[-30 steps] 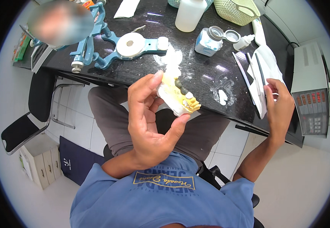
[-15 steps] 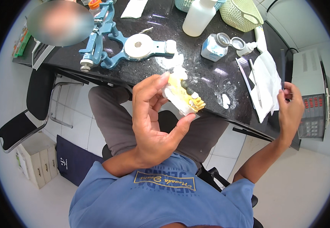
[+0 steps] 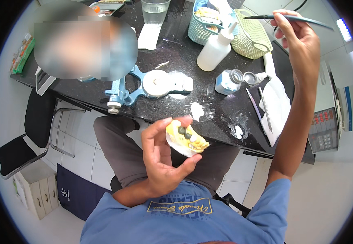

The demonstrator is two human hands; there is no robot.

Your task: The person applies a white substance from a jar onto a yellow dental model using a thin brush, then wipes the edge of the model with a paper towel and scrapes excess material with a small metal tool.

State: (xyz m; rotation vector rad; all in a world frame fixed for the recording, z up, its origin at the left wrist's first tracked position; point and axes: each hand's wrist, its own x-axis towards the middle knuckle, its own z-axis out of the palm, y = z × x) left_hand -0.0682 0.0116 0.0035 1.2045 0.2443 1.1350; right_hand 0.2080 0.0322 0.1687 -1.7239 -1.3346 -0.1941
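Observation:
My left hand (image 3: 158, 164) grips a dental cast (image 3: 178, 142) by its edges, thumb on one side and fingers on the other. The cast is yellow with a white base and carries dark grey tooth shapes and a white one. It is held over my lap, just off the table's front edge. Raised at the far right, my right hand (image 3: 304, 46) pinches a slim brush (image 3: 314, 22) with a dark pointed tip, which points left over the light green basket (image 3: 253, 38). Brush and cast are well apart.
On the black table (image 3: 172, 107) stand a blue articulator (image 3: 140, 87), an opened jar (image 3: 227, 84), a squeeze bottle (image 3: 213, 55), a glass of water (image 3: 155, 15) and a teal basket (image 3: 199, 32). Tools lie on white tissue (image 3: 280, 107). White material (image 3: 197, 110) is smeared nearby. A control unit (image 3: 325, 128) stands right.
My right hand has risen from beside the tissue to the far right, carrying the brush. My left hand and the cast appear lower in the picture, and the table has also shifted downward.

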